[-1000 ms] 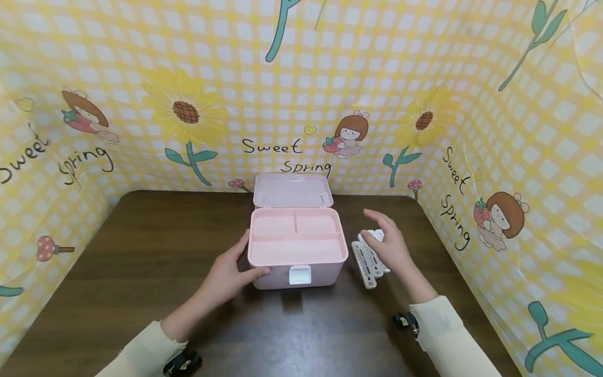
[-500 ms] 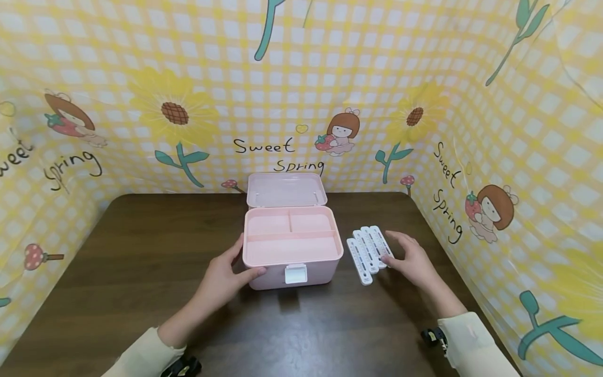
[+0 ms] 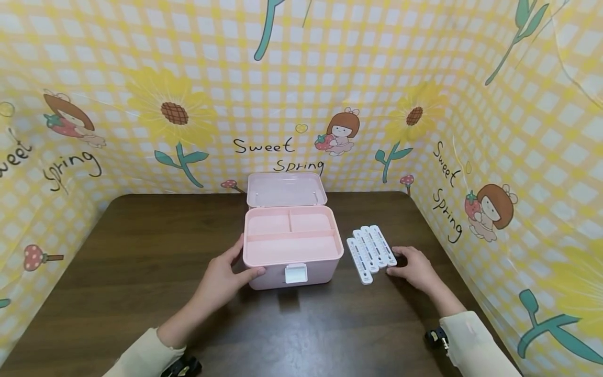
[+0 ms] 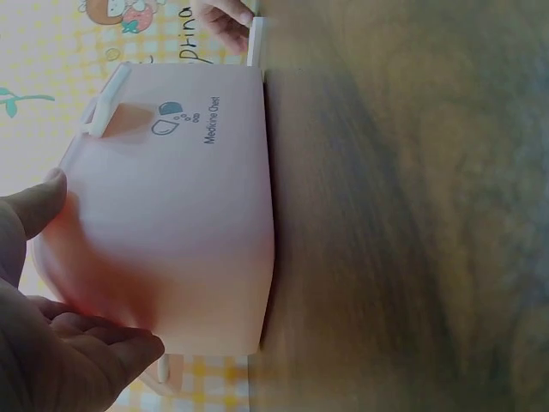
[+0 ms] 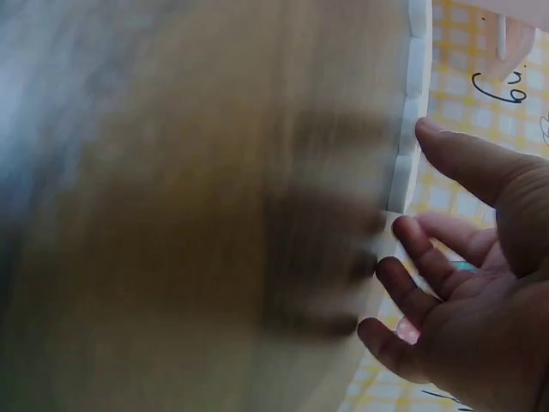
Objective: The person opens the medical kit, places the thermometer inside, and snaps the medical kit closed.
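A pink medicine chest [image 3: 294, 250] stands on the table with its lid raised. My left hand [image 3: 226, 272] holds its left front corner, thumb on the front and fingers along the side. Lettering on its front reads "Medicine Chest" in the left wrist view. To the chest's right, several long, flat white sticks [image 3: 366, 253] with rounded ends and small dark print lie side by side. Beside the rightmost stick, my right hand [image 3: 414, 268] has its thumb near the stick's lower end and its fingers loosely bent. Whether it touches the stick, I cannot tell.
The raised lid [image 3: 286, 190] leans back close to the yellow checked backdrop [image 3: 264, 104]. That cloth also encloses both sides of the dark wooden table [image 3: 301, 335]. A pale pink tray [image 3: 287, 247] with three compartments sits inside the chest's top.
My right hand has moved from above the white sticks to their right side and toward me, uncovering them. The left hand stays on the medicine chest. The head view has shifted slightly.
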A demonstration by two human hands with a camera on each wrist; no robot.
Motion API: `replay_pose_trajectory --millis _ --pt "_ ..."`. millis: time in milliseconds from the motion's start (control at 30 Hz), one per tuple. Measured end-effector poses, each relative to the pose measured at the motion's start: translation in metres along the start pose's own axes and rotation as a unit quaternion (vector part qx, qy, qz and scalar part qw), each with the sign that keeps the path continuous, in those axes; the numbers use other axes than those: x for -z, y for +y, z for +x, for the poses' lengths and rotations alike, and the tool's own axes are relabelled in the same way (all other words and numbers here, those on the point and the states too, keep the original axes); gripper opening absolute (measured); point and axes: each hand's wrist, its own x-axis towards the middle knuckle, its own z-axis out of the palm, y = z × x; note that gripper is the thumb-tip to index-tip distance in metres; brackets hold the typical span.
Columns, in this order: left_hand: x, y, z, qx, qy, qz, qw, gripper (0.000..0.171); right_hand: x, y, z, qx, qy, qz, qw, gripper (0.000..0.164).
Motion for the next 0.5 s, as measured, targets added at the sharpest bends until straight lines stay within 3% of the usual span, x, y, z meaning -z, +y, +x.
replay_pose_trajectory --millis 233,500 --pt "0.001 -0.002 -0.001 0.009 -0.010 0.000 0.9999 0.114 -0.008 -0.001 0.003 -0.048 0.006 -0.030 0.998 0.061" --pt "0.000 -0.003 0.001 0.009 -0.012 0.004 0.9999 0.113 -0.013 -0.006 0.008 -0.111 0.027 -0.051 0.992 0.045"
